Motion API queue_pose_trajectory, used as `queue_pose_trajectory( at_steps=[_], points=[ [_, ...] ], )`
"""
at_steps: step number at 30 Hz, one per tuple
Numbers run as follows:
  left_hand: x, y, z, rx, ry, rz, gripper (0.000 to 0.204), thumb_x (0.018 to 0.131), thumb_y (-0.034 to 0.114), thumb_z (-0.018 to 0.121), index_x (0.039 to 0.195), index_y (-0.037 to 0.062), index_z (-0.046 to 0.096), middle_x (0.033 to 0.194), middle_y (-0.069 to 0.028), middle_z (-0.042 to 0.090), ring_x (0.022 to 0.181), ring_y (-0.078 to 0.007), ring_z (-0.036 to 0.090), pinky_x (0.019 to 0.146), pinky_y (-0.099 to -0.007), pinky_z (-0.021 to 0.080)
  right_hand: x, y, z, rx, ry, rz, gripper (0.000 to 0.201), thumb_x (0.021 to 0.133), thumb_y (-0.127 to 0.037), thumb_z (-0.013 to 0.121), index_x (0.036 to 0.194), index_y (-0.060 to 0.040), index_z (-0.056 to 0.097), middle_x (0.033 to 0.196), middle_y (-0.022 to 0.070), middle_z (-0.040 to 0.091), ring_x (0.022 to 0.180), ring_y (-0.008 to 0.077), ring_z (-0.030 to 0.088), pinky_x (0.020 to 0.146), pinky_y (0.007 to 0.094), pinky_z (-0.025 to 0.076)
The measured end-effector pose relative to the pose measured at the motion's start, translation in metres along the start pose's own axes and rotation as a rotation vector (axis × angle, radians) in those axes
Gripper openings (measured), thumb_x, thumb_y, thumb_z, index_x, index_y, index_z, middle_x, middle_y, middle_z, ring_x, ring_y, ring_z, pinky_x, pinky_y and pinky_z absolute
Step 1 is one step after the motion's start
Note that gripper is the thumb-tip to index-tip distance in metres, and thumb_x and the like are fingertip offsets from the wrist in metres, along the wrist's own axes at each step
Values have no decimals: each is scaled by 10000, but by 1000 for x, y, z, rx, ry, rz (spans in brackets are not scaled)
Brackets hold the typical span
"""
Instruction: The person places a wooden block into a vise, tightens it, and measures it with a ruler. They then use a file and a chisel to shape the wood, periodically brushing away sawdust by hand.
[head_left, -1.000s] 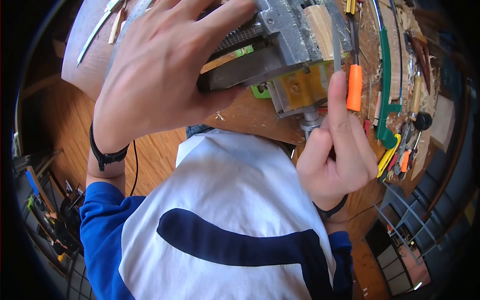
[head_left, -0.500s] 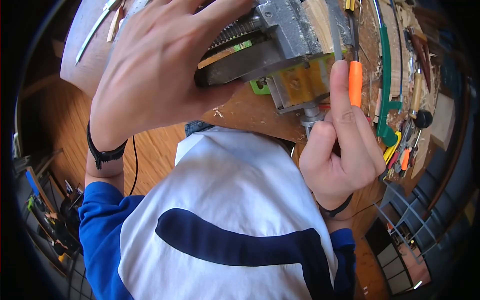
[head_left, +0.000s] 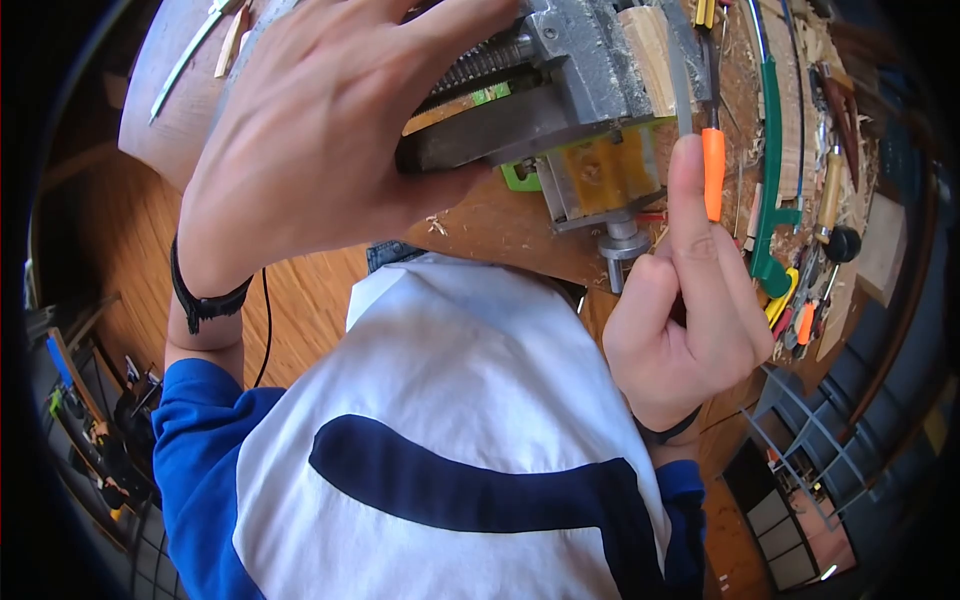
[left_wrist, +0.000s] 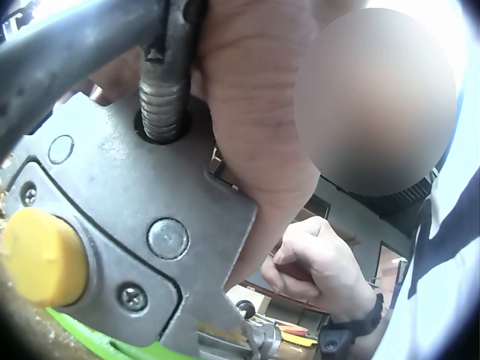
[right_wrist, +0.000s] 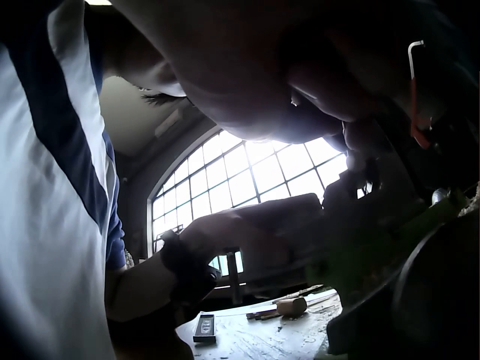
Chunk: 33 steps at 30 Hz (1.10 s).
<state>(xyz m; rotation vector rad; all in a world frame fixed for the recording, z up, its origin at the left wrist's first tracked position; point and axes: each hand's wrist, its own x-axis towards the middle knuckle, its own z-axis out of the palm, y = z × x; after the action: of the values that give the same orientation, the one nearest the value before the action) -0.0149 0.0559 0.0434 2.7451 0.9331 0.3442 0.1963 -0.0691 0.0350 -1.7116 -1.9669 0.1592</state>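
Note:
A grey metal vise [head_left: 590,70] stands at the bench edge, dusted with shavings, with a pale wood piece [head_left: 648,55] in its jaws. My left hand [head_left: 310,150] rests spread over the vise, its thumb against the dark end plate; the far fingertips are out of frame. In the left wrist view a yellow knob [left_wrist: 45,255] sits on that plate [left_wrist: 172,195]. My right hand [head_left: 690,320] holds a narrow flat metal tool, like a file [head_left: 684,105], close beside the wood. The index finger lies stretched along it, the other fingers curled; its handle end is hidden in the hand.
Right of the file lie an orange-handled tool [head_left: 712,175], a green-handled saw [head_left: 770,190] and several hand tools among shavings. A wooden-handled tool [head_left: 832,190] lies farther right. At upper left a thin blade [head_left: 185,75] rests on the wooden bench [head_left: 160,150].
My right hand with the file moved slightly up and right, then shifted a little back down. My left hand stays on the vise almost unmoved.

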Motion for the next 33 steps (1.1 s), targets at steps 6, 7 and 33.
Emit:
queue_pose_trajectory(
  at_steps=[6,7,33],
  points=[
    [-3,0,0,33,-36,-24,720,637,316,802,1234,27,519,997,-154,490,915,-316,524,755,-439,463,-9,-1,2,-46,44,-14,593,683,103,454,1249,83,629,677,100,585,477,139,438,475,284,405],
    [-3,0,3,42,-12,-33,724,635,317,802,1235,28,518,1000,-155,492,918,-316,525,758,-438,463,-15,5,8,-31,101,-36,597,659,76,483,1230,55,657,634,71,549,434,141,425,435,296,399],
    [-2,-3,4,25,-37,-32,699,648,333,802,1220,32,537,958,-141,495,879,-299,533,723,-428,459,-24,13,17,23,119,-74,563,689,82,462,1226,114,629,671,114,609,464,144,485,464,274,430]
  ],
)
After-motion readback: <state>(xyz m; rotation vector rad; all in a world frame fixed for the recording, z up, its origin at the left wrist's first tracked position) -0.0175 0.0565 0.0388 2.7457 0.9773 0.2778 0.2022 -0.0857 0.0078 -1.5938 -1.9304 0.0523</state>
